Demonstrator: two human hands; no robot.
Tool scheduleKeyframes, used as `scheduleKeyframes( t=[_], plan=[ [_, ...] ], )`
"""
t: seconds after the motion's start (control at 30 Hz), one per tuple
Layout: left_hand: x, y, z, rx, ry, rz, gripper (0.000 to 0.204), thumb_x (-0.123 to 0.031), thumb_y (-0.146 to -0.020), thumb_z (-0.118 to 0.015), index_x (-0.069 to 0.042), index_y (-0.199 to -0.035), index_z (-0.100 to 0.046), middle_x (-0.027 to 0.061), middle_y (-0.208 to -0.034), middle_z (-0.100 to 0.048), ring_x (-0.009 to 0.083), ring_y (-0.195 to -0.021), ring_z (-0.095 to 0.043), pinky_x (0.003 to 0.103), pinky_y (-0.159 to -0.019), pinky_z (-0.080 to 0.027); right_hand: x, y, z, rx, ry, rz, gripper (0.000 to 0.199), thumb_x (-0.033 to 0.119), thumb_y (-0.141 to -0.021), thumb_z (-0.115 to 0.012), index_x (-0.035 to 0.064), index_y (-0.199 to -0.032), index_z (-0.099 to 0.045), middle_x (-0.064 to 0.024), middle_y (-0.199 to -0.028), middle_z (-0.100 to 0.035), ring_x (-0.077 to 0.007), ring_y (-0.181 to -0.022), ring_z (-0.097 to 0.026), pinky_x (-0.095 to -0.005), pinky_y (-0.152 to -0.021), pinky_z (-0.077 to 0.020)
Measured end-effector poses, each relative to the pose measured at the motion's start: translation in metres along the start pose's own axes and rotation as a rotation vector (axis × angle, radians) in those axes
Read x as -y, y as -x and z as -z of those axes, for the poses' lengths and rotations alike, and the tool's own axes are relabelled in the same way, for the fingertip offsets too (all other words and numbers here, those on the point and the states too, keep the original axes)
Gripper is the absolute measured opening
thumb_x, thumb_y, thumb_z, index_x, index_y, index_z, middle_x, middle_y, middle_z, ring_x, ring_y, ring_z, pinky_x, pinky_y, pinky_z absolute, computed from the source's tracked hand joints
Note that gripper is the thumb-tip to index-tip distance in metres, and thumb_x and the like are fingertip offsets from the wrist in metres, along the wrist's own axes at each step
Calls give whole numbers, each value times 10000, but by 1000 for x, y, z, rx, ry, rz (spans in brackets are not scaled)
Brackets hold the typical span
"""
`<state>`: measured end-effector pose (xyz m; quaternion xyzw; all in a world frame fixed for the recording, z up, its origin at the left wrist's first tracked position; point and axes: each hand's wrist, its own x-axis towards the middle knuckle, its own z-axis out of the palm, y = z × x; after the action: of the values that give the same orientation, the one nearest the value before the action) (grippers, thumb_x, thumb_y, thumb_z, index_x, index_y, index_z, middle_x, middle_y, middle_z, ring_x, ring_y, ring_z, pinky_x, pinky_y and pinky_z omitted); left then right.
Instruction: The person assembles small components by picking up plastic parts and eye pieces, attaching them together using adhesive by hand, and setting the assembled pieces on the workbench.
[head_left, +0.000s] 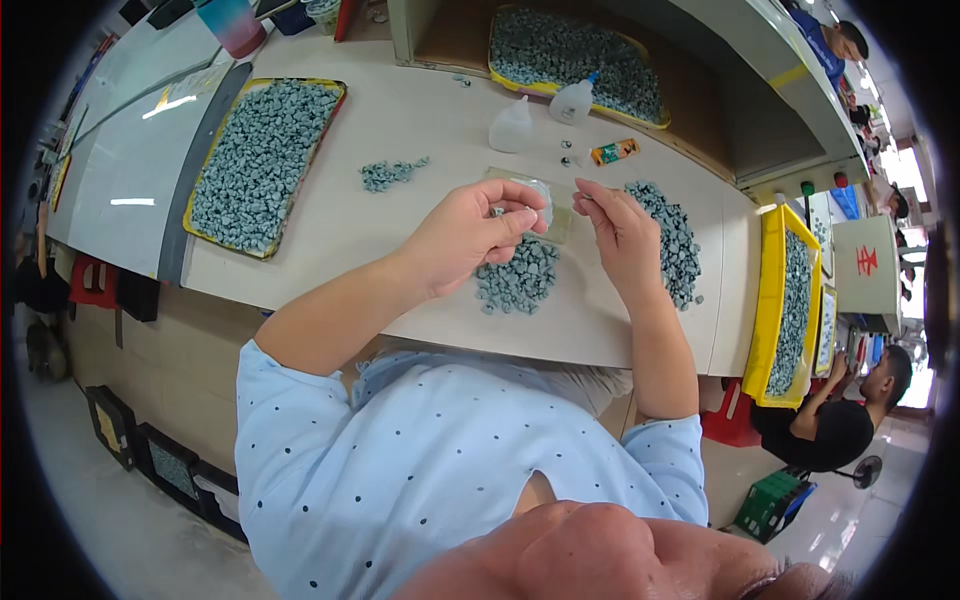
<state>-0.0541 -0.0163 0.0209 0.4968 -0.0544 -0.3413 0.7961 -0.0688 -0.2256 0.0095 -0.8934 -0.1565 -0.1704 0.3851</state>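
Left hand [462, 238] and right hand [624, 232] curl near the grey-green pile [518, 282]; whether either grips anything, I cannot tell

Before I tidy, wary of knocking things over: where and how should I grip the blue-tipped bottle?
Likely the broad body of the blue-tipped bottle, from the near right: its tip is narrow, another bottle stands left of it, a yellow-rimmed tray behind.

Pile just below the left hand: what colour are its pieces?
The pile is grey-green with dark patches, best seen in the head view.
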Motion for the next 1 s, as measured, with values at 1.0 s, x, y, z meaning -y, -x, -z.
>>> scheduleKeyframes(
  t=[1.0],
  plan=[
    [-15, -3, 12, -147, 85, -23, 170, -140, -908, -537, 7, -991, -534, 26, -785, -511, 41, -537, -334, 188, -452, -273, -5, 0, -10, -74, -125, 15, 233, 1, -805, -619, 43, -1032, -651, -47, -867, -598, -120, -738, -550, -218, -643, -446]
  ],
)
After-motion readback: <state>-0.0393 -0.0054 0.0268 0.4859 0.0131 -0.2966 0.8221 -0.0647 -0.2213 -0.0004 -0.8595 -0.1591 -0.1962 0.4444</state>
